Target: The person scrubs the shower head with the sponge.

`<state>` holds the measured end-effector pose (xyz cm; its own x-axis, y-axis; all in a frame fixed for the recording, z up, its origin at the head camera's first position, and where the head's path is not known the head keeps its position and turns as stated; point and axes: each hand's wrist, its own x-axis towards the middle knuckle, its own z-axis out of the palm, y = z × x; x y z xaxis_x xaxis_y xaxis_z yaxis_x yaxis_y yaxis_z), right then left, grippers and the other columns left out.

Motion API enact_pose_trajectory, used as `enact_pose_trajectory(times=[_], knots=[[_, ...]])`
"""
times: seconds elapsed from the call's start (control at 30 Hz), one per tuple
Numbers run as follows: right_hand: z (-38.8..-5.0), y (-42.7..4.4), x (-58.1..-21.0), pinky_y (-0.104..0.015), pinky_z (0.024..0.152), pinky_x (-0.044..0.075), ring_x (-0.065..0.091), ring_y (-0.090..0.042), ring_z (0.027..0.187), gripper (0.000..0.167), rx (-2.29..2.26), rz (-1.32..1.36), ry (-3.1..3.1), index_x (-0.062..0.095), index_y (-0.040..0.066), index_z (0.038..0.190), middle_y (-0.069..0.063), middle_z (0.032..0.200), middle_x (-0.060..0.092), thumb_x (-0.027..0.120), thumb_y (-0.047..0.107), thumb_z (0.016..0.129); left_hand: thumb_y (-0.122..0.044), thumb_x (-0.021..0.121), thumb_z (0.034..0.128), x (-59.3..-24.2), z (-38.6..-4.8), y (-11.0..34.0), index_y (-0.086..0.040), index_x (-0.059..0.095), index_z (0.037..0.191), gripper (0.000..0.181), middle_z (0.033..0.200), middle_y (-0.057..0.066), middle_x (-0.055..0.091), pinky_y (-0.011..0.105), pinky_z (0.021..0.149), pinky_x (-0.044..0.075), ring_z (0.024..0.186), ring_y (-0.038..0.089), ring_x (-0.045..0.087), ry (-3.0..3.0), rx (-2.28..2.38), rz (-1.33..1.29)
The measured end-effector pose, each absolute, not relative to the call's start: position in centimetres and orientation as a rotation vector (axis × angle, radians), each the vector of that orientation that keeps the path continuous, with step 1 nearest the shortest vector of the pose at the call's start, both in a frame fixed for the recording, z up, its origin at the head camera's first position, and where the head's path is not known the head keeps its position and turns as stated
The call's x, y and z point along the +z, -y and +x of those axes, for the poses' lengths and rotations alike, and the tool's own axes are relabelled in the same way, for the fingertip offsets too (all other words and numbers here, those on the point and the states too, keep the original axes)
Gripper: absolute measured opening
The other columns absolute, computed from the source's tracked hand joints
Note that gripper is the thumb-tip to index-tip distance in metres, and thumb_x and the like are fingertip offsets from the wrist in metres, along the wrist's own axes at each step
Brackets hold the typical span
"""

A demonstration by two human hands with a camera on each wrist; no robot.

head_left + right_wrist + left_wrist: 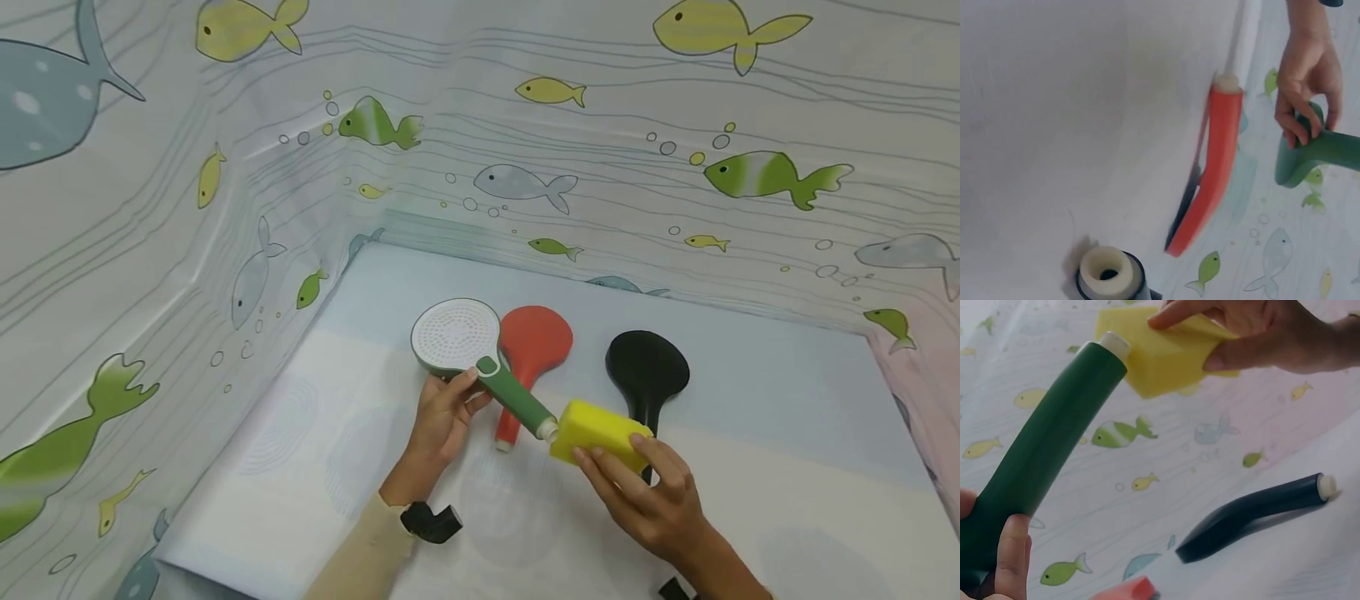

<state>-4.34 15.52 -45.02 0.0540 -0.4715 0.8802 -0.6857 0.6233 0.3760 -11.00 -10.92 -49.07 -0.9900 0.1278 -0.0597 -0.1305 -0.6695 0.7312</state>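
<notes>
My left hand (442, 421) grips a green hand shower (517, 396) near its neck, its white nozzle face turned up. Between the fingers and thumb of my right hand (652, 496) is a yellow sponge (600, 433). One end of the sponge is at the white connector (1114, 344) of the green handle and looks to be touching it. A red hand shower (536, 333) lies face down behind the green one, partly covered by it. To the right lies a black hand shower (647, 362), its handle partly hidden by the sponge and my right hand.
The white table (300, 492) has walls of fish-patterned cloth (600, 150) at its left and back. A pink cloth (918, 367) hangs at the right edge. A black wrist mount (431, 522) is strapped to my left wrist.
</notes>
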Motion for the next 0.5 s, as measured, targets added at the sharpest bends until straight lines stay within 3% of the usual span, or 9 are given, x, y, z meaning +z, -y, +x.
enact_pose_trajectory(times=[0.2, 0.37, 0.5], knots=[[-4.5, -15.2, -43.3, -0.039, 0.067, 0.044, 0.05, -0.038, 0.099, 0.017, 0.295, 0.893, 1.51, 0.077, 0.007, 0.097, -0.007, 0.094, 0.063, 0.062, 0.0, 0.093, 0.0, 0.058, 0.0956, -49.1, -11.3, 10.8, -0.004, 0.039, 0.136, 0.045, 0.109, 0.004, 0.065, 0.027, 0.082, 0.06, 0.092, 0.013, 0.071, -1.267, 2.753, 0.021], [-4.3, -15.0, -42.7, -0.036, 0.091, 0.046, 0.049, -0.041, 0.104, 0.015, 0.477, 0.791, 1.522, 0.075, 0.001, 0.09, -0.016, 0.092, 0.06, 0.061, 0.002, 0.087, 0.0, 0.057, 0.0955, -49.2, -11.4, 10.9, -0.007, 0.035, 0.14, 0.05, 0.114, 0.004, 0.062, 0.027, 0.081, 0.06, 0.092, 0.012, 0.071, -1.351, 2.723, 0.019], [-4.0, -15.1, -43.2, -0.035, 0.105, 0.04, 0.049, -0.046, 0.099, 0.015, 0.55, 0.716, 1.562, 0.073, -0.004, 0.085, -0.022, 0.09, 0.059, 0.061, 0.003, 0.087, 0.0, 0.055, 0.0961, -49.3, -11.4, 11.3, -0.008, 0.039, 0.136, 0.044, 0.114, 0.005, 0.06, 0.026, 0.082, 0.058, 0.092, 0.013, 0.069, -1.331, 2.752, -0.036]])
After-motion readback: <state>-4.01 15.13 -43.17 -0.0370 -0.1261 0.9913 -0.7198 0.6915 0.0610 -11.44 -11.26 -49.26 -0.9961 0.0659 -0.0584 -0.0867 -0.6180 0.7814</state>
